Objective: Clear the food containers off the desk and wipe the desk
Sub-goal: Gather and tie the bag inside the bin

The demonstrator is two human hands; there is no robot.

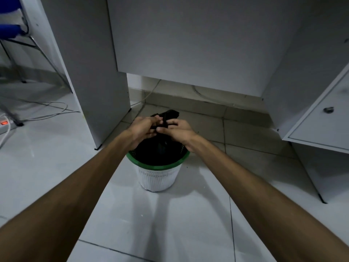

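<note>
Two bare arms reaching out, left hand (pixel 144 129) and right hand (pixel 178 130) both pinching the black bag (pixel 166 118) over the bin (pixel 157 165), likely tying it; no food containers seen.

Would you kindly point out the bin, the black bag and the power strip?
bin (pixel 157 178): head view, white side wall.
black bag (pixel 171 114): head view, gathered top.
power strip (pixel 4 124): head view, red switch end.
</note>
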